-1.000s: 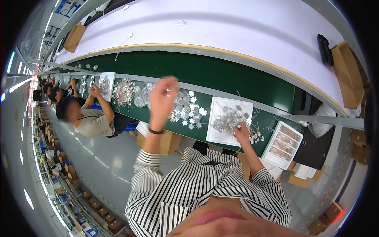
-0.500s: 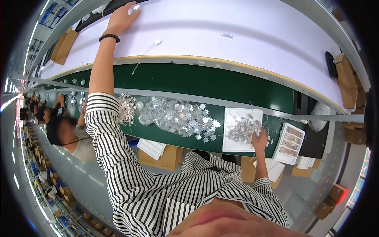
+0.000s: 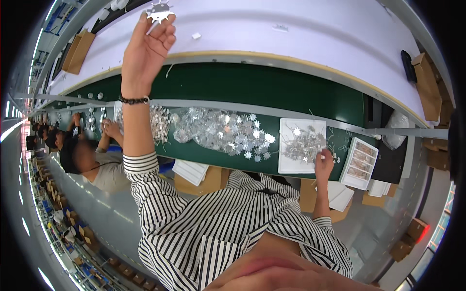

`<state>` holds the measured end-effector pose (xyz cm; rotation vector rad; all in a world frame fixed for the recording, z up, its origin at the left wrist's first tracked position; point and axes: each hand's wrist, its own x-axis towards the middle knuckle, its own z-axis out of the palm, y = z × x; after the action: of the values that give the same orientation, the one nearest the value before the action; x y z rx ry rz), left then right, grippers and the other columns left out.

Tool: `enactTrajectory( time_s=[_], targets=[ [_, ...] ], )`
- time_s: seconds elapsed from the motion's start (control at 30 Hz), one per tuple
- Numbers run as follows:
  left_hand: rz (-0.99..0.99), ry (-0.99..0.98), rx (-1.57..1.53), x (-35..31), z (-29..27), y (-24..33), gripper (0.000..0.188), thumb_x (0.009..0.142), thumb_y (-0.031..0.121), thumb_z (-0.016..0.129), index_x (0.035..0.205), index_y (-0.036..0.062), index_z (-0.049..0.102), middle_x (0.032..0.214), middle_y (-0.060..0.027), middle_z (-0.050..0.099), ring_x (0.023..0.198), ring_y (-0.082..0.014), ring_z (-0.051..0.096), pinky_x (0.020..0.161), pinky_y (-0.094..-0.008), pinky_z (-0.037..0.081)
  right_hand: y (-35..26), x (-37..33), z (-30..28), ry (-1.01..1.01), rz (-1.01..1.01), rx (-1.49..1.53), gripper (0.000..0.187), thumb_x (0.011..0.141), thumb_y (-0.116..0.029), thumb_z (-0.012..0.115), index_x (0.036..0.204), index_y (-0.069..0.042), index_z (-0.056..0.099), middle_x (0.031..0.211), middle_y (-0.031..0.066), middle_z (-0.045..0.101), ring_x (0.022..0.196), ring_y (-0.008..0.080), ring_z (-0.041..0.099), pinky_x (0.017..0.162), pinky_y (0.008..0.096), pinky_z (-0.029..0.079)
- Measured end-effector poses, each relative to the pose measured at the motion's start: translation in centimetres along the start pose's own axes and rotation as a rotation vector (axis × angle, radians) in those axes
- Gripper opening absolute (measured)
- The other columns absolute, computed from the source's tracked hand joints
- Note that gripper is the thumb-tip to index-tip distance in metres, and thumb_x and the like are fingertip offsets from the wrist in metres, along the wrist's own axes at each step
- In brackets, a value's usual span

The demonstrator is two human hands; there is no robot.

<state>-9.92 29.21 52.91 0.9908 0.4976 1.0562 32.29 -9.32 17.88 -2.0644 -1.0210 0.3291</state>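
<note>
Raised over the white upper shelf, my left hand (image 3: pixel 147 56) pinches a shiny, spiky sun-shaped metal plate (image 3: pixel 160 11) at its fingertips, palm turned toward me. My right hand (image 3: pixel 324 166) is at the right edge of a white tray (image 3: pixel 286 166), its fingers curled together. What they hold, if anything, is too small to make out. In the tray lies a tangled heap of small metal pieces with thin wires (image 3: pixel 303 143). Left of the tray, many more sun-shaped plates (image 3: pixel 242 138) spill from a clear plastic bag (image 3: pixel 187 128) on the green bench.
A compartmented white tray (image 3: pixel 358 164) with small parts stands at the right. A pile of small wired pieces (image 3: pixel 159 122) lies left of the bag. The shelf carries a small white block (image 3: pixel 196 36) and cardboard boxes (image 3: pixel 79 52). A co-worker (image 3: pixel 94 160) sits at the left.
My left hand has come back from the far side of the shelf and turned over, bringing the sun-shaped plate into full view. My right hand stays by the tray, its fingers shifted slightly.
</note>
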Motion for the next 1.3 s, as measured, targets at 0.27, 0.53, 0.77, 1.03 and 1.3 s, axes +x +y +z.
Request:
enactTrajectory(
  time_s=[0.27,0.53,0.77,1.03,1.3],
  targets=[
    [0.038,-0.127,-0.247,-8.6,6.9,-5.9,0.037,0.107,0.034,0.046,0.117,0.0024,0.062,0.108,-0.0201,0.071,0.083,-0.0202,0.065,0.077,-0.0309,0.054,-2.4,1.5,-1.4,-0.158,0.070,0.131,0.021,0.089,-0.011,0.063,0.106,0.000,0.067,0.090,0.0098,0.069,0.066,0.0180,0.057,0.060,0.0277,0.048],
    [0.036,-0.110,-0.246,-11.9,11.8,-7.9,0.037,0.107,0.033,0.046,0.119,0.0016,0.061,0.107,-0.0207,0.071,0.081,-0.0187,0.063,0.073,-0.0295,0.051,0.3,0.3,-4.2,-0.214,0.091,0.138,0.022,0.090,-0.013,0.063,0.109,-0.002,0.068,0.091,0.0066,0.069,0.066,0.0149,0.056,0.063,0.0267,0.048],
    [0.020,-0.108,-0.186,-13.1,14.6,-8.0,0.039,0.107,0.034,0.046,0.121,0.0008,0.060,0.106,-0.0202,0.070,0.080,-0.0175,0.063,0.070,-0.0277,0.049,2.5,-0.7,-4.3,-0.240,0.042,0.175,0.024,0.088,-0.012,0.063,0.110,-0.001,0.066,0.091,0.0094,0.069,0.068,0.0199,0.059,0.064,0.0296,0.050],
    [-0.034,-0.068,-0.270,-13.9,16.9,-11.1,0.034,0.104,0.025,0.052,0.125,0.0000,0.059,0.104,-0.0171,0.069,0.084,-0.0172,0.062,0.073,-0.0251,0.051,7.0,-2.4,-3.7,-0.089,0.042,0.063,0.030,0.088,-0.013,0.064,0.117,-0.004,0.064,0.089,0.0062,0.067,0.068,0.0157,0.056,0.063,0.0266,0.047],
    [0.116,0.237,0.283,-14.6,20.9,-17.0,0.039,0.096,0.006,0.064,0.133,-0.0036,0.056,0.107,-0.0148,0.066,0.088,-0.0177,0.063,0.080,-0.0231,0.053,8.7,-3.6,-4.1,-0.083,0.169,0.134,0.031,0.088,-0.012,0.064,0.117,-0.005,0.064,0.086,0.0070,0.066,0.072,0.0179,0.058,0.068,0.0271,0.048]
  ],
)
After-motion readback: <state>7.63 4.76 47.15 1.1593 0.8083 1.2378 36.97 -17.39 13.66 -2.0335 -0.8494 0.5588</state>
